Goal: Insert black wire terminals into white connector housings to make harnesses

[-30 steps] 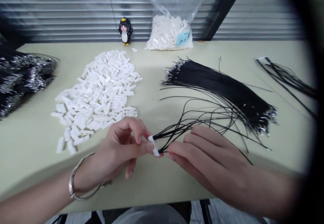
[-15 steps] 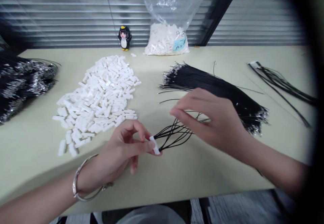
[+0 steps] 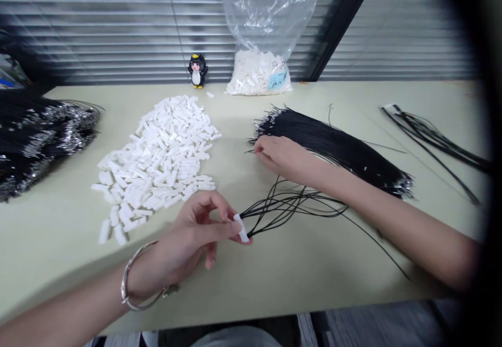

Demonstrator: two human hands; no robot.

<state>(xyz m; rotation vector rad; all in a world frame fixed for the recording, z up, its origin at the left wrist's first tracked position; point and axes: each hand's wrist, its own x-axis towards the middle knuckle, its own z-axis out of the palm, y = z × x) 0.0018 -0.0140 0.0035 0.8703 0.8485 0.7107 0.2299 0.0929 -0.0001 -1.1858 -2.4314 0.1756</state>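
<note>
My left hand (image 3: 207,221) pinches a white connector (image 3: 241,228) between thumb and fingers near the middle of the table. Several thin black wires (image 3: 298,200) run out of the connector to the right in loose loops, passing under my right forearm. Farther back, my right hand (image 3: 274,151) has its fingers pressed together at the left end of a bundle of black wires (image 3: 329,143) with silvery tips. What its fingertips hold is too small to make out. Left of my hands lies a heap of white connectors (image 3: 160,148).
A clear bag of white pieces (image 3: 257,72) and a penguin figurine (image 3: 197,71) stand at the back of the table (image 3: 274,284). Another wire pile (image 3: 43,138) lies at the far left. At the right is a finished-looking wire harness (image 3: 431,132).
My right hand has moved away from the looped wires, back and left to the tips of the wire bundle. My left hand still holds the connector. The view has shifted slightly.
</note>
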